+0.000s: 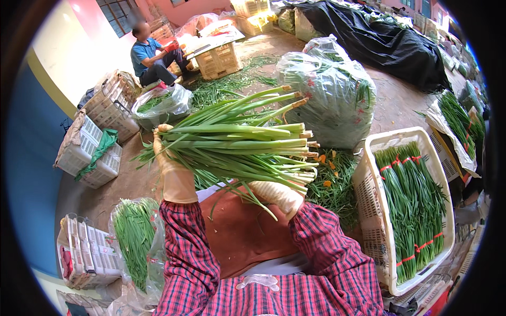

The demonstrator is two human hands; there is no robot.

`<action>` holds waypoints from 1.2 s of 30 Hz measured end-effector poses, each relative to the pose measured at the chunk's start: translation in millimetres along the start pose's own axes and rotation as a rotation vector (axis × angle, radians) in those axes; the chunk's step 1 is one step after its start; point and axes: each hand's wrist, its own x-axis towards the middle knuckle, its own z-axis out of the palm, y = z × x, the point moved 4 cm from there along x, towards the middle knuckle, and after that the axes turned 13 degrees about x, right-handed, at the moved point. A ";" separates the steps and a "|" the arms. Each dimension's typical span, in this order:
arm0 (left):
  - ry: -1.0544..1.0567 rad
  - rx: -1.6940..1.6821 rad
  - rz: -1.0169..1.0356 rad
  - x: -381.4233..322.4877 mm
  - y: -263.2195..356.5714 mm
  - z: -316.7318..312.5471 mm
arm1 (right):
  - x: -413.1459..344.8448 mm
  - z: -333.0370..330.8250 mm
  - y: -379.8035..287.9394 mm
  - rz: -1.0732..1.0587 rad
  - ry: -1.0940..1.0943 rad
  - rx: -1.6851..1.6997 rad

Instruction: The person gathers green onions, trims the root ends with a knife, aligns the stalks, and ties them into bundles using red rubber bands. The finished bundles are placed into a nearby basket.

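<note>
My left hand point(168, 162), in a cream glove, grips a large loose bunch of Chinese chives point(237, 138) by its leafy part. The bunch lies sideways in the air above my lap, its pale cut bases pointing right. Several stalks fan out away from me, and a few leaves droop below. Just under the base ends is my right hand point(276, 195), also gloved. Its fingers are partly hidden by the leaves, so their hold is unclear. A reddish-brown cloth point(249, 233) covers my lap.
At right stands a white plastic crate point(361, 189) holding chive bundles point(411, 209) tied with red bands. Loose leaves point(336, 193) litter the floor. A large plastic-wrapped bale point(328, 94) stands ahead. A bag of chives point(136, 241) is at left. A person point(154, 55) sits beyond.
</note>
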 end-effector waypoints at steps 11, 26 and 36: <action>0.051 0.038 -0.002 -14.2 4.3 -1.2 | -113.4 -47.9 -4.1 0.331 0.148 0.289; 0.059 -0.144 0.028 -55.7 5.1 22.4 | -103.8 -40.5 -22.4 -0.175 0.475 0.738; -0.085 -0.287 -0.028 -67.3 1.8 5.3 | -113.3 -56.5 -46.5 -0.024 0.535 0.568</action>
